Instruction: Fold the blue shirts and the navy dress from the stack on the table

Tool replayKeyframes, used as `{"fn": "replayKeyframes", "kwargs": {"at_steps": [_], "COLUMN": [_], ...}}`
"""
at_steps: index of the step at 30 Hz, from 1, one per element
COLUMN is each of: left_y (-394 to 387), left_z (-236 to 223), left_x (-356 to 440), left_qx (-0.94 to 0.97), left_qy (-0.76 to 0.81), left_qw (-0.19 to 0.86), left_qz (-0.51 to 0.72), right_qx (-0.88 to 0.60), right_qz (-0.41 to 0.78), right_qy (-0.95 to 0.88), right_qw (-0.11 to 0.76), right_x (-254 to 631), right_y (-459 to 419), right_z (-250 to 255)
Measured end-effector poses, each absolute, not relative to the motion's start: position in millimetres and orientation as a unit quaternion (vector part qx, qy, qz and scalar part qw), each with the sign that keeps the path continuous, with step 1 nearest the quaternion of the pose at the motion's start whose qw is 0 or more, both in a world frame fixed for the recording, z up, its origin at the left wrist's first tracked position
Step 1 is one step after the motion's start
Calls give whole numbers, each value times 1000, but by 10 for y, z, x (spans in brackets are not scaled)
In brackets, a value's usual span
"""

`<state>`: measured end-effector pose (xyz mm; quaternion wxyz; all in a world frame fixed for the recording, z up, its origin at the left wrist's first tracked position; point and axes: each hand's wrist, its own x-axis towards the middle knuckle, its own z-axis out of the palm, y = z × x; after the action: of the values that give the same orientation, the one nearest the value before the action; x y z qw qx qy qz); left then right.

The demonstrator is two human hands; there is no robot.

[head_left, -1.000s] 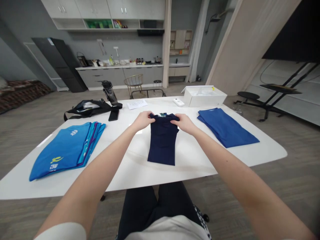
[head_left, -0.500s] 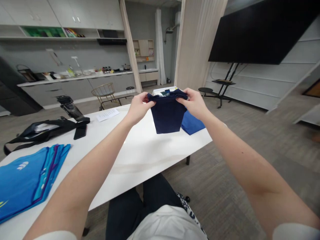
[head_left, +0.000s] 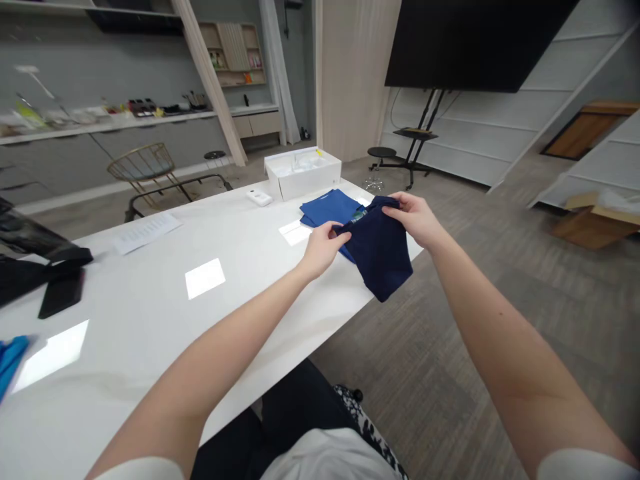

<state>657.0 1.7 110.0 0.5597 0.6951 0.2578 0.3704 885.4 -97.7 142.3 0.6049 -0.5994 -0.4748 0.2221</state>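
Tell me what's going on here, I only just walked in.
A seated person holds a folded navy garment by its top edge with both hands, left hand and right hand, above the right end of the white table. A folded blue shirt lies just behind it, beside an open white box.

Grey wood floor (head_left: pixel 450 347), white table (head_left: pixel 150 313) — big dark screen (head_left: pixel 475 40) on its stand.

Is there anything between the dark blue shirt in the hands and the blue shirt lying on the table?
Nothing visible. Both hands, left hand and right hand, hold the folded navy shirt right beside the blue shirt at the table corner.
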Motion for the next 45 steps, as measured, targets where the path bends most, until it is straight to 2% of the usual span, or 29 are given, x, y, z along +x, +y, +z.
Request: {"fn": "replayKeyframes", "kwargs": {"at_steps": [5,13,15,18,22,27,31,33,35,38,40,45], "left_y": [152,822,1134,1649,2155,2285,2140,2060,2008,1975,1935,1501], "left_z": [1016,1558,1516,1185,519,33,5,22,22,-6,-18,3], "left_x": [6953,7312,7429,7560,7541,7391,7285,7229,7181,7155,7166,7159], "left_qx": [674,586,563,526,513,548,738,813,871,925,930,940], "left_qy": [269,250,257,314,474,498,428,382,333,286,295,260], "left_qw": [592,687,702,707,635,583,379,287,227,185,181,146], "left_qz": [351,350,352,353,329,334,358,332,283,167,123,168], "right_qx": [-605,-596,-601,-629,-728,-804,-842,-827,-786,-750,-773,-825], "right_qz": [218,177,175,185,195,92,-20,-68,-63,22,58,57], "right_qy": [-444,-486,-492,-496,-475,-489,-485,-501,-559,-634,-617,-545], "right_qw": [623,614,605,570,454,324,235,247,257,188,138,140], "right_x": [9210,9694,9838,9925,9712,9475,9405,9330,9241,9172,9198,9340], "right_y": [-785,41,410,1048,1724,1966,1878,1811,1745,1644,1551,1022], "right_z": [1247,1633,1618,1322,623,108,96,109,90,3,-56,-103]}}
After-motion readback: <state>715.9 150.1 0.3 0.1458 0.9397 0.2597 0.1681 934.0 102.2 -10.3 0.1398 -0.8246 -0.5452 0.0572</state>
